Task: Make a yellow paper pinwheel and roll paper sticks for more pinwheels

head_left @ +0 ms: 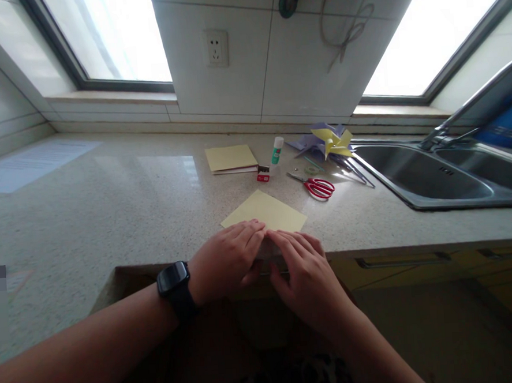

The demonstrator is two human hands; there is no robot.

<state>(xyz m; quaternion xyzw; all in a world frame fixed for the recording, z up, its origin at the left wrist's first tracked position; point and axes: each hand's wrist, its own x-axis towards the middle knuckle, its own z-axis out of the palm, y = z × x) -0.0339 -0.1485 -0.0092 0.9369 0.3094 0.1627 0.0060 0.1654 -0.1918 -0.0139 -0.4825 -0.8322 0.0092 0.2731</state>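
A pale yellow sheet of paper (262, 207) lies flat on the counter near its front edge, turned so that a corner points away from me. My left hand (233, 250) rests its outstretched fingers on the sheet's near left part. From the other side my right hand (301, 264) lays its fingers on the near right part, the two sets of fingertips almost meeting. Both thumbs hang apart from the fingers, by the counter's edge. The sheet's near corner is hidden under my hands. On my left wrist is a black watch (173, 278).
Beyond the sheet are a yellow paper stack (231, 158), a small red-and-black pencil sharpener (263, 174), a glue stick (277, 150) and red-handled scissors (319, 187). Yellow and purple pinwheels (331, 142) lie beside the steel sink (413, 205). A printed sheet (37, 163) is at far left.
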